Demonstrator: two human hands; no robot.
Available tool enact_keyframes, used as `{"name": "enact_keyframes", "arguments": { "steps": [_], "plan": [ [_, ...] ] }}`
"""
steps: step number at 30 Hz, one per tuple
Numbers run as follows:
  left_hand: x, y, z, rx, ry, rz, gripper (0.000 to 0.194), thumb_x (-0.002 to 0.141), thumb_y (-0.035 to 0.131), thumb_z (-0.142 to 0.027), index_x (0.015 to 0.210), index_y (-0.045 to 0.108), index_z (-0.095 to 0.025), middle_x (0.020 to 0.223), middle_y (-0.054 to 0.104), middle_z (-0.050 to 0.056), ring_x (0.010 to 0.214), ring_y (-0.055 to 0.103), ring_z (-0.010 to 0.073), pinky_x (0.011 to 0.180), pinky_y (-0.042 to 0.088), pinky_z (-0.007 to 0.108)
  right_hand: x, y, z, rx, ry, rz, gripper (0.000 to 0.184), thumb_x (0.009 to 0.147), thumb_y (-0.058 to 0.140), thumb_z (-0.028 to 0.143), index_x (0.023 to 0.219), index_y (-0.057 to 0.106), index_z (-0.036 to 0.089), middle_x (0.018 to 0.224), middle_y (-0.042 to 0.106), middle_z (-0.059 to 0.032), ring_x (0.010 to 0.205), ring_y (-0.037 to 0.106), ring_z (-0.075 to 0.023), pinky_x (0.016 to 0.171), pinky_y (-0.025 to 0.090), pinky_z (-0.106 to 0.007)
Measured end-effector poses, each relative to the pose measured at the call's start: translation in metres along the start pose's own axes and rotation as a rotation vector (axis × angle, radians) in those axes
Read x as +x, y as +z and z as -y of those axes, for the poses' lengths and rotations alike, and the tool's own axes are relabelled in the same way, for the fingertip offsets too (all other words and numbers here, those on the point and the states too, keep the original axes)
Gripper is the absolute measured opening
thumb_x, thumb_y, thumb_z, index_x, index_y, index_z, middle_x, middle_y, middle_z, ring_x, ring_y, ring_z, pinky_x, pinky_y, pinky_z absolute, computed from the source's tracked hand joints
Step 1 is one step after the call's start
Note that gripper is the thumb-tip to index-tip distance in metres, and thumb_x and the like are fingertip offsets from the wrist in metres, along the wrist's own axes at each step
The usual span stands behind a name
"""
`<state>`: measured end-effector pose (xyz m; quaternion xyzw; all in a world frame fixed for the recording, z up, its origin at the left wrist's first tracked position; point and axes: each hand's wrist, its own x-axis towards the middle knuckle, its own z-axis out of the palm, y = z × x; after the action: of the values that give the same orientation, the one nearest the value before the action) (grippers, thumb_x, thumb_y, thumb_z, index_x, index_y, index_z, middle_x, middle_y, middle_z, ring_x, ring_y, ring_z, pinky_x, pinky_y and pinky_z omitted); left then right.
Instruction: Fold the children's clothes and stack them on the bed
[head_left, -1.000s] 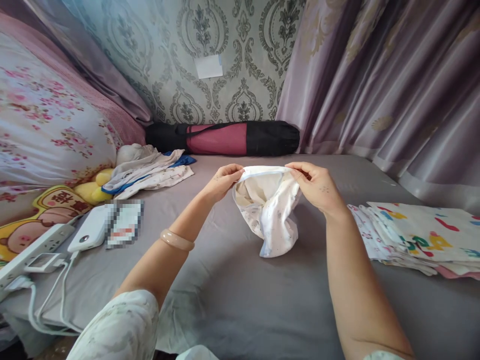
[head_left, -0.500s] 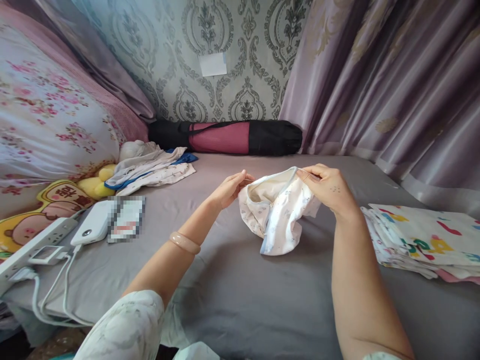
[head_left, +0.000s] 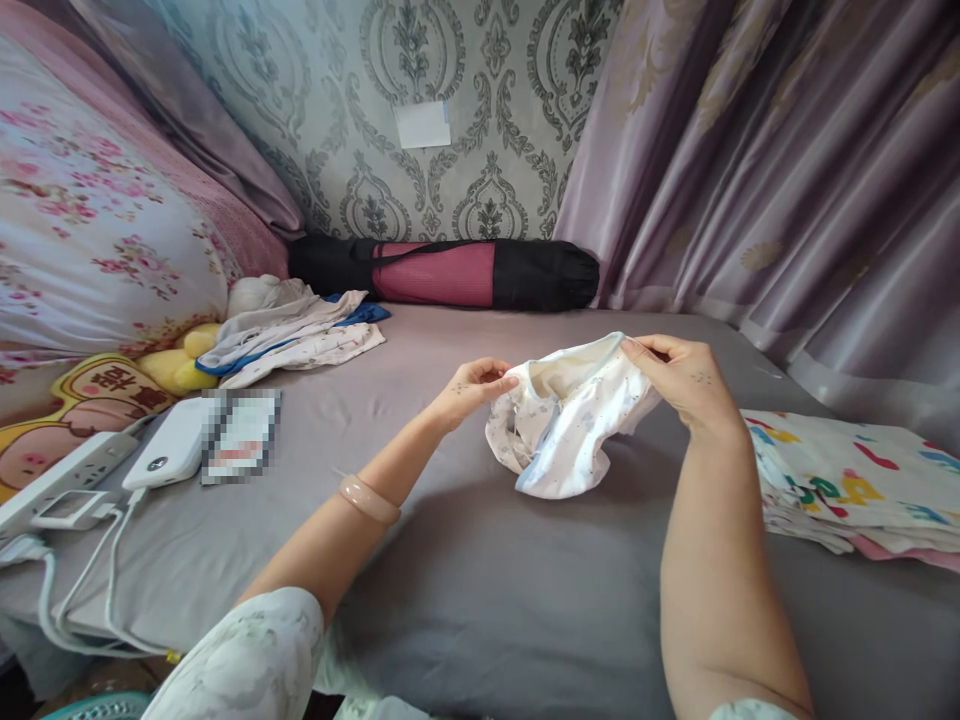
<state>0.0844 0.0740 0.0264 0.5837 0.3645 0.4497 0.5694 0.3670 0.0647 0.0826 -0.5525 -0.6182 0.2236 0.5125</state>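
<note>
Both hands pinch a small white garment [head_left: 566, 420] with a faint speckled print, held just above the grey bed sheet [head_left: 465, 580]. My left hand [head_left: 474, 388] grips its rim at the left, fingers closed. At the right end of the same rim my right hand [head_left: 686, 378] is closed on the cloth. The garment hangs crumpled between them, and its lower end touches the sheet. A pale bangle [head_left: 369, 498] sits on my left forearm.
A stack of folded printed cloths [head_left: 840, 485] lies at the right. Loose clothes [head_left: 296, 330] lie at the back left, before a black and pink rolled bag [head_left: 450, 272]. A white power bank [head_left: 169, 455], power strip [head_left: 56, 485] and cables lie at the left. Curtains hang at the right.
Both hands have dropped lower and shifted to the right with the garment. The rim, stretched level a second ago, now slopes down toward my left hand.
</note>
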Motion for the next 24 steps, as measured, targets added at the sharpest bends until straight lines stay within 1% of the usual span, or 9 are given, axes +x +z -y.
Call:
{"name": "enact_keyframes", "arguments": {
  "steps": [3, 6, 9, 14, 17, 19, 22, 24],
  "plan": [
    [0.003, 0.009, 0.001, 0.029, 0.041, -0.048, 0.035, 0.067, 0.081, -0.045, 0.083, 0.067, -0.016, 0.075, 0.066, 0.001, 0.067, 0.057, 0.0114, 0.061, 0.041, 0.023, 0.001, -0.002, -0.005, -0.008, 0.007, -0.01, 0.038, 0.073, 0.072, 0.053, 0.087, 0.076, 0.018, 0.079, 0.072, -0.0031, 0.068, 0.063, -0.0177, 0.059, 0.046, -0.027],
    [0.004, 0.015, 0.0, 0.058, 0.063, -0.067, 0.035, 0.067, 0.081, -0.046, 0.078, 0.066, -0.016, 0.069, 0.062, 0.0, 0.059, 0.052, 0.0086, 0.054, 0.037, 0.021, 0.002, -0.004, -0.009, -0.012, 0.015, -0.018, 0.038, 0.073, 0.072, 0.053, 0.087, 0.076, 0.018, 0.081, 0.072, -0.0038, 0.071, 0.064, -0.0186, 0.061, 0.047, -0.028],
    [0.004, 0.018, -0.004, 0.06, 0.073, -0.075, 0.037, 0.067, 0.08, -0.048, 0.076, 0.065, -0.015, 0.066, 0.061, -0.001, 0.056, 0.049, 0.0073, 0.051, 0.035, 0.02, 0.002, -0.006, -0.012, -0.024, 0.034, -0.023, 0.04, 0.071, 0.072, 0.055, 0.086, 0.076, 0.018, 0.083, 0.072, -0.004, 0.073, 0.065, -0.0196, 0.063, 0.048, -0.029],
    [0.003, 0.017, -0.013, -0.011, 0.084, -0.092, 0.04, 0.07, 0.077, -0.051, 0.075, 0.064, -0.014, 0.066, 0.058, -0.002, 0.057, 0.047, 0.0065, 0.053, 0.036, 0.02, 0.003, -0.005, -0.011, 0.001, 0.045, -0.014, 0.041, 0.068, 0.075, 0.056, 0.085, 0.076, 0.019, 0.084, 0.073, -0.0048, 0.075, 0.065, -0.021, 0.066, 0.049, -0.03],
    [0.003, 0.011, -0.021, -0.045, 0.088, -0.125, 0.04, 0.07, 0.076, -0.053, 0.078, 0.064, -0.016, 0.065, 0.056, -0.003, 0.056, 0.046, 0.0062, 0.052, 0.036, 0.019, 0.001, 0.0, -0.004, 0.055, 0.025, 0.01, 0.042, 0.066, 0.076, 0.056, 0.085, 0.075, 0.019, 0.082, 0.073, -0.0045, 0.074, 0.065, -0.0203, 0.066, 0.05, -0.03],
    [0.001, 0.003, -0.032, -0.054, 0.089, -0.147, 0.041, 0.069, 0.076, -0.054, 0.079, 0.063, -0.016, 0.066, 0.057, -0.002, 0.056, 0.048, 0.007, 0.052, 0.037, 0.019, 0.0, 0.004, 0.003, 0.076, -0.005, 0.025, 0.042, 0.067, 0.075, 0.056, 0.086, 0.075, 0.019, 0.083, 0.073, -0.0044, 0.074, 0.065, -0.02, 0.066, 0.05, -0.03],
    [-0.004, -0.013, -0.057, -0.006, 0.111, -0.149, 0.041, 0.068, 0.078, -0.053, 0.079, 0.062, -0.017, 0.068, 0.059, -0.002, 0.057, 0.051, 0.008, 0.052, 0.039, 0.02, -0.001, 0.011, 0.014, 0.069, -0.051, 0.087, 0.042, 0.071, 0.073, 0.056, 0.088, 0.075, 0.019, 0.084, 0.073, -0.0042, 0.073, 0.064, -0.019, 0.066, 0.049, -0.03],
    [-0.01, -0.026, -0.078, 0.08, 0.147, -0.13, 0.038, 0.069, 0.078, -0.05, 0.078, 0.063, -0.016, 0.068, 0.06, -0.002, 0.056, 0.051, 0.0078, 0.052, 0.039, 0.02, 0.001, 0.014, 0.023, 0.049, -0.084, 0.137, 0.042, 0.073, 0.071, 0.057, 0.088, 0.075, 0.019, 0.083, 0.072, -0.0038, 0.072, 0.063, -0.0184, 0.065, 0.048, -0.029]
  ]
}}
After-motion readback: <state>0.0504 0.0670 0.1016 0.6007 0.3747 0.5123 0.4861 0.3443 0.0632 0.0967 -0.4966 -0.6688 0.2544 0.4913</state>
